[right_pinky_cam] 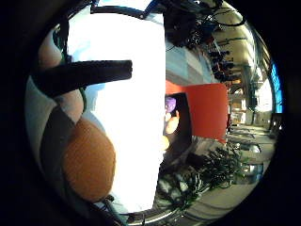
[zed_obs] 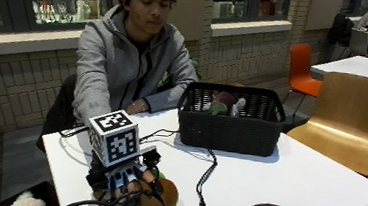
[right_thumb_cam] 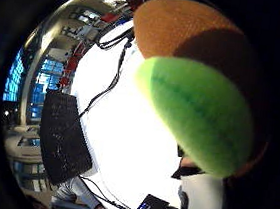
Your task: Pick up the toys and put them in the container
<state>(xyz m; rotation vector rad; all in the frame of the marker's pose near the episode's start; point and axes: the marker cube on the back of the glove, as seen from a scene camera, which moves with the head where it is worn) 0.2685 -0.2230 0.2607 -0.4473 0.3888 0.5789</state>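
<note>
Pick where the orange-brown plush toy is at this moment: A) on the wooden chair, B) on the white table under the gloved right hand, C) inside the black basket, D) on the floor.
B: in the outside view the gloved right hand rests over the orange-brown plush toy on the white table, well short of the black basket.

Gloved right hand (zed_obs: 126,181) low at the near left of the table, fingers curled downward, grey-sleeved arm extended forward.
</note>
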